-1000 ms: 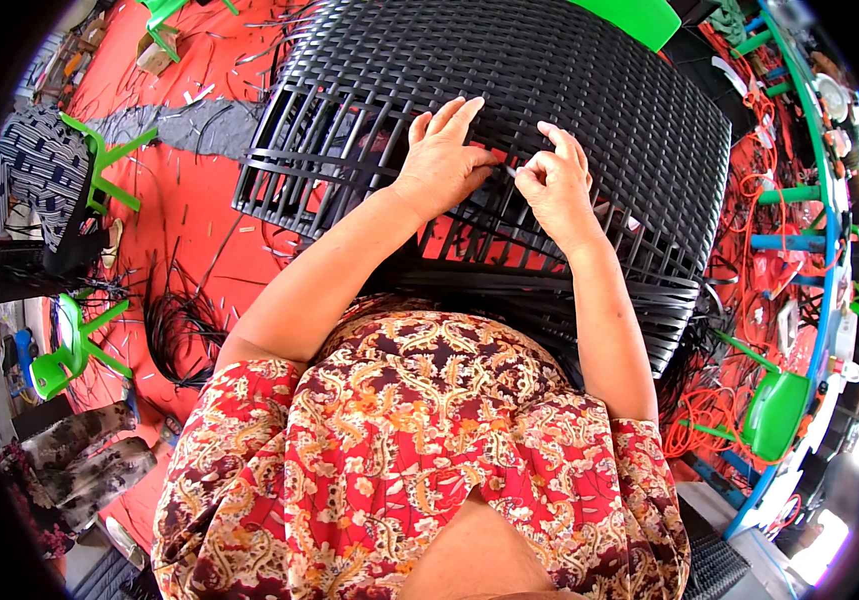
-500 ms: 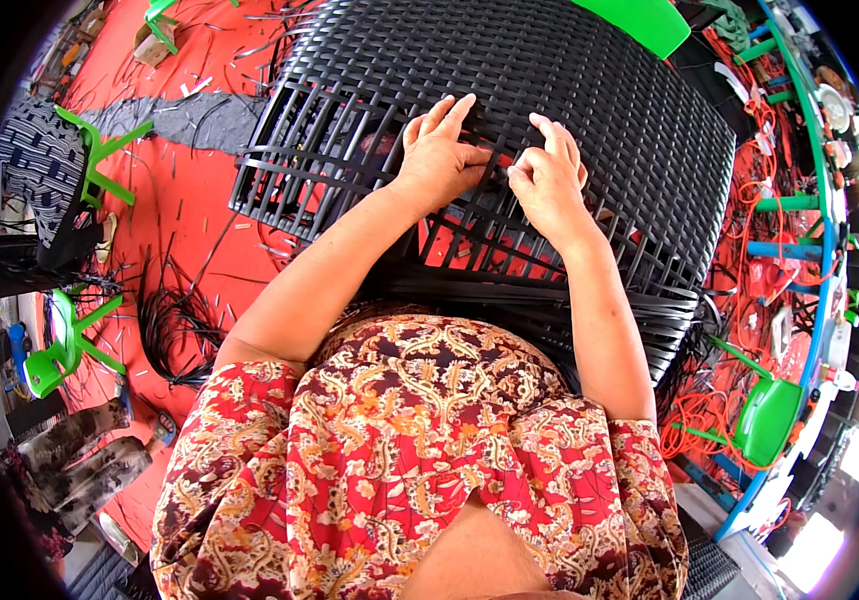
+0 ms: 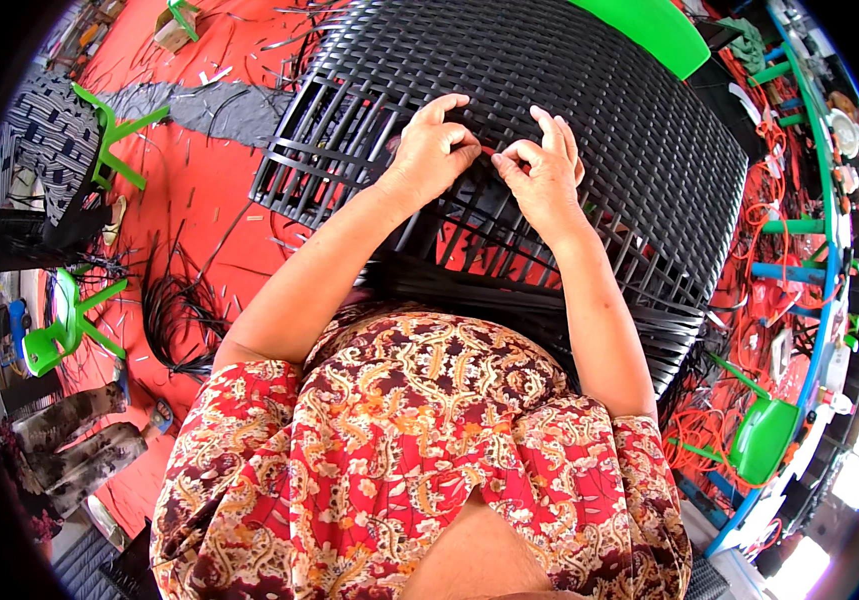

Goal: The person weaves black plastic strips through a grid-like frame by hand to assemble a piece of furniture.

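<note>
A large panel of black woven plastic strips point(image 3: 549, 70) lies before me, tightly woven at the far side, with bare rods and gaps nearer to me. Over the edge of the weave, my left hand point(image 3: 431, 152) pinches with thumb and forefinger, its other fingers partly raised. Just right of it, my right hand point(image 3: 543, 178) makes a similar pinch, its upper fingers stretched forward. Both seem to hold a thin black strip, mostly hidden by the fingertips. Loose black strips point(image 3: 449, 283) run across the near side, close to my body.
Green plastic chairs point(image 3: 764, 440) stand at the right and left. A seated person's patterned clothing point(image 3: 54, 140) shows at far left. Black strip scraps point(image 3: 177, 315) litter the red floor covering point(image 3: 199, 200). Orange cords and a blue-green frame point(image 3: 827, 200) line the right side.
My fingertips have come closer together, and the left thumb and forefinger now meet in a tighter pinch. The panel and surroundings have shifted slightly to the right in view.
</note>
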Available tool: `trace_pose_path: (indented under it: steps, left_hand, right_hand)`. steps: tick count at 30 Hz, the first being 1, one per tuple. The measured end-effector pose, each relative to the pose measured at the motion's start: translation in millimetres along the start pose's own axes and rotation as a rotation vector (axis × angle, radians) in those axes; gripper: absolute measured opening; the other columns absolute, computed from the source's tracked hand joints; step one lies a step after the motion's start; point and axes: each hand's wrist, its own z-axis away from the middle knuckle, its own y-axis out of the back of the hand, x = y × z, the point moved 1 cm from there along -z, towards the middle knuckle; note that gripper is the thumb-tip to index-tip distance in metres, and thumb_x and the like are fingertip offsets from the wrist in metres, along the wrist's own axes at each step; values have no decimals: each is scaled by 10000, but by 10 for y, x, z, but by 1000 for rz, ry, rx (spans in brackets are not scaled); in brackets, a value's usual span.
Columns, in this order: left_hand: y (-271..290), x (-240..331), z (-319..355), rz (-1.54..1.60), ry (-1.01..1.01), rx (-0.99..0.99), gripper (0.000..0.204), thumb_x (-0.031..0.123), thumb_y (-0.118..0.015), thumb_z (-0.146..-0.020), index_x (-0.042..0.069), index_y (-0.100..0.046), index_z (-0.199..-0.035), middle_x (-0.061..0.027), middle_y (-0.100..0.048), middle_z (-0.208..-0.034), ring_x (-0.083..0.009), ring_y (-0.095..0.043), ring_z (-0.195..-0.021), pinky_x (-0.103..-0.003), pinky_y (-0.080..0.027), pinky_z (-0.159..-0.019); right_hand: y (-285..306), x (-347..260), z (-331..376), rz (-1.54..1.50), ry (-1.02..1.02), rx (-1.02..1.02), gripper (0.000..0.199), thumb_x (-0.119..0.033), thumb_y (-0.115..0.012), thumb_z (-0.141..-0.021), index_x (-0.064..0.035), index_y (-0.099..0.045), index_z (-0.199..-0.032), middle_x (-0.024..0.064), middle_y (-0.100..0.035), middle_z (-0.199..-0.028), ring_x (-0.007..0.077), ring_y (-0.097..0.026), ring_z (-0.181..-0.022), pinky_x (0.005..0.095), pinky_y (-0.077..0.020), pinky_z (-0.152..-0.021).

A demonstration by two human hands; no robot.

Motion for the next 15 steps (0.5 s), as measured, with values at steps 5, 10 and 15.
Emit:
trace_pose_path:
  steps: [5,10,15]
  left_hand:
    - [95,19,92,-442,-94,-90,167,198,-706,-711,193,-715,-878,-57,-351,-1436,-274,-278,-1342,-463,-203,-1072]
    - [-20,-30,85,-458,-46,-124,230,229,-712,-706,230,-719,-936,-65,-303,-1470,-258,-256,-1359,-456,-169,-1080]
    - [-67,-90,54,-286,-3,-47,197,241,-722,-709,241,-727,-905,-60,-373,-1427,-253,-321,-1322,-439,-162,-1073]
  right_hand:
    - [-60,98,-41,-52,-3,-10,138,-190,-699,-716,-89,-628,-654,102,-397,-1398,317,-224,-1358,479,-168,-1061]
    - [-51,46,-63,20,14,-57,137,-172,-696,-710,-84,-615,-643,103,-389,-1403,321,-234,-1352,477,-178,-1055]
    - [-84,48,-49,31,75,-19,123,-158,-702,-732,-84,-618,-682,107,-376,-1409,327,-256,-1341,483,-193,-1051]
